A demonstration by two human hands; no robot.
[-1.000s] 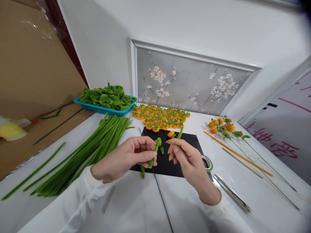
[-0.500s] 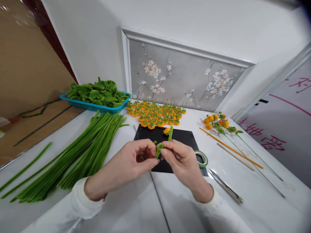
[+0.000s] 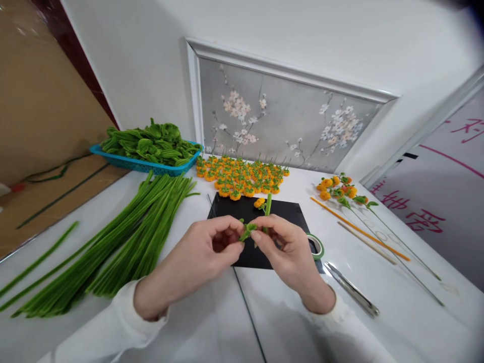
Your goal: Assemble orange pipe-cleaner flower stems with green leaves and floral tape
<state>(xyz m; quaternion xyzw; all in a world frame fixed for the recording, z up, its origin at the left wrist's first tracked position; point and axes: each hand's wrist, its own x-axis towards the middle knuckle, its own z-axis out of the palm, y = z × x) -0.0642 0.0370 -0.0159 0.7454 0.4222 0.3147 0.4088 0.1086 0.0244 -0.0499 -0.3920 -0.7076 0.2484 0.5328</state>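
Between the fingertips of both hands is a small green pipe-cleaner piece [image 3: 247, 231], bent into a curled, leaf-like shape. My left hand [image 3: 206, 249] pinches its left side, thumb below and forefinger above. From the other side my right hand [image 3: 285, 247] grips it too, with a straight green end [image 3: 268, 205] sticking up behind the fingers. Part of the piece is hidden by the fingers. Under the hands lies a black mat [image 3: 287, 217], and a small orange flower [image 3: 259, 202] rests on it just beyond them.
Green pipe cleaners [image 3: 124, 242] lie left, below a blue basket [image 3: 139, 164] of green leaves. Rows of orange flowers [image 3: 242, 176] stand behind the mat. To the right are green tape [image 3: 317, 247], tweezers [image 3: 353, 290], an orange pipe cleaner [image 3: 359, 229] and stemmed flowers [image 3: 336, 187].
The green piece between my fingertips has turned and looks more curled and spread sideways. Its upright end shifted slightly right. Both hands keep their pinch.
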